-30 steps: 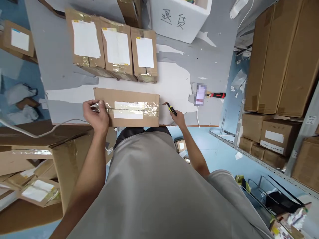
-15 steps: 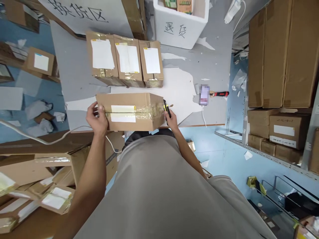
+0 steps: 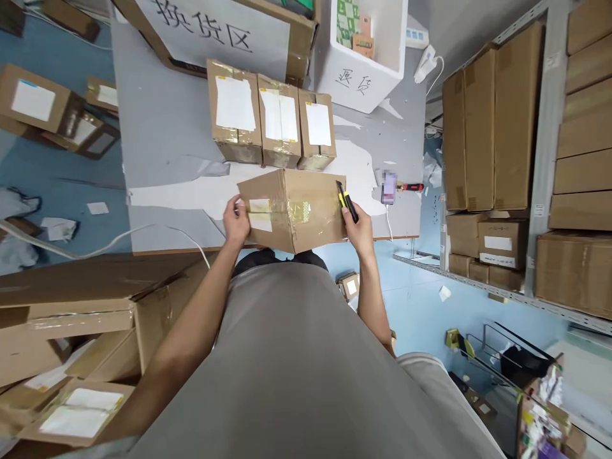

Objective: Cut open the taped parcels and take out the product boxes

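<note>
A taped cardboard box [image 3: 299, 207] with a white label is lifted and turned at the near edge of the grey table [image 3: 162, 137]. My left hand [image 3: 236, 220] grips its left end, fingers closed on the edge. My right hand [image 3: 359, 229] presses the box's right end while it grips a yellow-and-black utility knife [image 3: 347, 202]. Three taped boxes with white labels [image 3: 272, 124] stand in a row just behind it on the table.
A phone [image 3: 389, 188] on a cable and a red-handled knife [image 3: 411, 187] lie at the table's right edge. A white foam bin [image 3: 366, 70] stands at the back. Stacked cartons fill shelves [image 3: 497, 146] at right. Open boxes [image 3: 71, 331] lie at left.
The box has come up off the table and turned, its right end swinging towards me. My right hand with the knife moved from beside the box onto its right end.
</note>
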`<state>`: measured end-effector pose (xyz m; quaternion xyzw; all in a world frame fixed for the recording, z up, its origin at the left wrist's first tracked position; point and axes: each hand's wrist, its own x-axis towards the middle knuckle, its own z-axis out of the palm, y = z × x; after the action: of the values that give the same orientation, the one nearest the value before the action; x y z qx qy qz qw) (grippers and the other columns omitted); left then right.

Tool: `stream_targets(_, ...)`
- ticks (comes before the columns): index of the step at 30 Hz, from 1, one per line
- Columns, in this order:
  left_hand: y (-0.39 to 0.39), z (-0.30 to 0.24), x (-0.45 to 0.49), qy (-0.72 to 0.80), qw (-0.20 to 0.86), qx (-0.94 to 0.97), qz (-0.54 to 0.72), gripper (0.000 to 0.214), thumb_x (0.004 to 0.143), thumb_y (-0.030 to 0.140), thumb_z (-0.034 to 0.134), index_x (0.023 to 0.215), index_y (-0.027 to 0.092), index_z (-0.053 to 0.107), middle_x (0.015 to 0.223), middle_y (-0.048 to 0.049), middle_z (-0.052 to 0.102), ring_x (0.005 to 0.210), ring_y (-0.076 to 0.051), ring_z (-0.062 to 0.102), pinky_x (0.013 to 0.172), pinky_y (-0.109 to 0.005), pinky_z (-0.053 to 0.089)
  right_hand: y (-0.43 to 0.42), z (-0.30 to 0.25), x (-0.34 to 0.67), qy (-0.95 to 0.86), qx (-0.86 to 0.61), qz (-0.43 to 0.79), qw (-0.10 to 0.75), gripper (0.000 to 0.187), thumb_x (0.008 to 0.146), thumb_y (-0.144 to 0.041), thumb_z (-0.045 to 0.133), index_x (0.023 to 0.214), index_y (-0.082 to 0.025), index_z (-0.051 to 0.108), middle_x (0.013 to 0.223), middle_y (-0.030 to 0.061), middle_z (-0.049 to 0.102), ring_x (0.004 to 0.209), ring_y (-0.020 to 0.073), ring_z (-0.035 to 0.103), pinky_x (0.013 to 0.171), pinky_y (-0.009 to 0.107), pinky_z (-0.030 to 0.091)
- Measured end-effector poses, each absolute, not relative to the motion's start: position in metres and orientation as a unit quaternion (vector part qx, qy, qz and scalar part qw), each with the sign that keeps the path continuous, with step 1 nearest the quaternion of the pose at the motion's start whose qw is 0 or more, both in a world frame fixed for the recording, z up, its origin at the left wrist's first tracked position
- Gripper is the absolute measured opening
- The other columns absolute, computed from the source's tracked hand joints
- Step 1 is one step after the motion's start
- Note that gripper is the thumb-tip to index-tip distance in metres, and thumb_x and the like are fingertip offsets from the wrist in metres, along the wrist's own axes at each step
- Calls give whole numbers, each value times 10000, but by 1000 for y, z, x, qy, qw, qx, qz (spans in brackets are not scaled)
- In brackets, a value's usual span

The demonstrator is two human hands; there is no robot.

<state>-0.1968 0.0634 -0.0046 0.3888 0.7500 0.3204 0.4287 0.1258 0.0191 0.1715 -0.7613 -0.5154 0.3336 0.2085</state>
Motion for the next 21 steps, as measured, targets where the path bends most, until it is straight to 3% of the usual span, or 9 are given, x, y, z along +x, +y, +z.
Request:
stream_targets(3,67,-15,-184,724,490,394,284,447,1046,451,631,1364,171,772,1495,-210,796,1498,-303,709,1353,-498,492,26,194,104,-551,-790,241,122,528,1223,-392,435,1629,-208,719,1504,169,816,1424,341,738,1224,456,585)
stream_targets(8,92,2,-215,674,506,450,297,461,973,425,733,1347,168,811,1579,-227,765,1598,-339,659,1418,-541,438,29,202,54,-579,-795,168,70,550,1221,-285,381,1664,-171,687,1551,205,785,1437,336,715,1282,474,541)
stream_targets(12,117,58,-246,580,505,494,406,412,1094,460,655,1410,254,821,1470,-123,827,1435,-268,760,1253,-436,620,28,197,13,-600,-787,138,40,578,1198,-212,375,1713,-164,634,1637,223,718,1495,349,655,1321,527,514)
stream_targets(17,130,111,-258,562,507,542,367,328,932,302,874,1245,205,861,1287,-111,868,1227,-281,813,1124,-434,689,27,208,-8,-587,-803,105,-3,593,1197,-195,392,1751,-127,593,1746,273,597,1570,388,606,1277,541,564)
stream_targets(21,130,116,-254,552,500,562,359,281,892,279,908,1155,192,859,1209,-103,877,1174,-286,819,1119,-440,685,17,229,-19,-611,-781,128,8,588,1252,-310,400,1816,-213,531,1589,233,722,1466,382,717,1203,522,622)
